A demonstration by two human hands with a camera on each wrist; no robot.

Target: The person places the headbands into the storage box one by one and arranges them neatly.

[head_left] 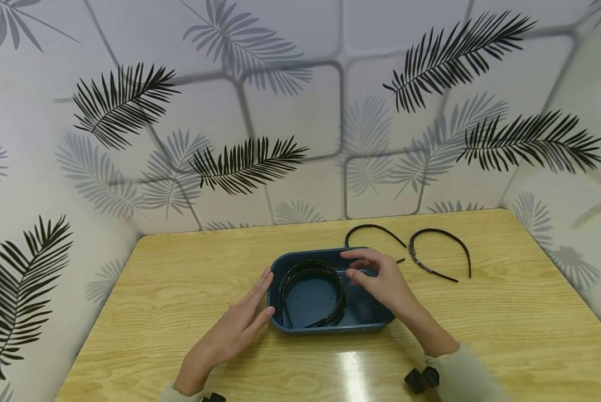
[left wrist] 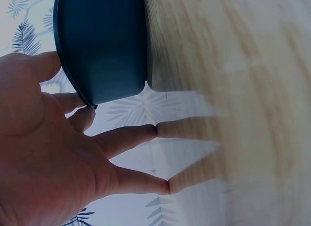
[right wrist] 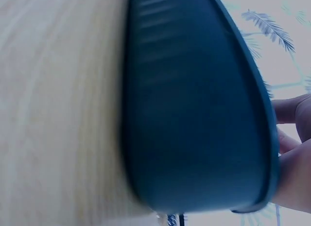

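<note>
1. Head camera peers forward and down over the table, taking in the whole blue bin.
2. Left-wrist camera looks across the tabletop, close to the bin's outside.
3. Right-wrist camera, also close; both wrist views share bin and tabletop.

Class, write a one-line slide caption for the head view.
Left hand against a blue bin of black headbands, right hand above its right side, two more headbands on the table.

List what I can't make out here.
Head: how many headbands are in the box; they overlap.
Head: part of the left loose headband, behind box and right hand.
Left wrist: the box's other end, cut by the top edge.
Right wrist: the box's inside, hidden by its outer wall.
</note>
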